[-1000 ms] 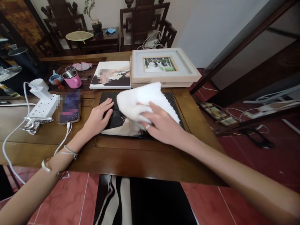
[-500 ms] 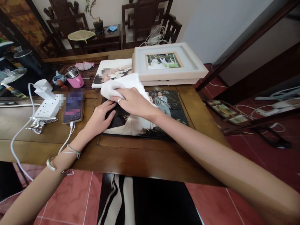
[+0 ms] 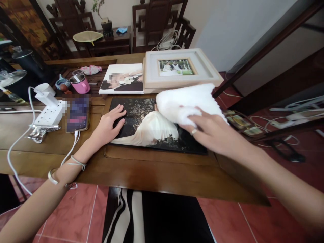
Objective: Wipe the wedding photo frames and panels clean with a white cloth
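Note:
A dark glossy photo print (image 3: 141, 125) lies flat on the wooden table (image 3: 152, 175) in front of me. My left hand (image 3: 108, 125) rests open and flat on the print's left edge, fingers spread. My right hand (image 3: 212, 131) is closed on a white towel (image 3: 187, 103) and presses it onto the right part of the print, covering that side. A ring shows on one right finger.
Behind the print lie a canvas photo (image 3: 123, 79) and a stacked pale picture frame (image 3: 177, 69). At the left are a phone (image 3: 77, 114) on a cable, a white power strip (image 3: 48, 113), a pink mug (image 3: 81, 84). Dark wooden chairs stand behind; cables lie on the red floor at right.
My right hand has swept the towel from the print's upper left across to its right side. My left hand has stayed on the left edge.

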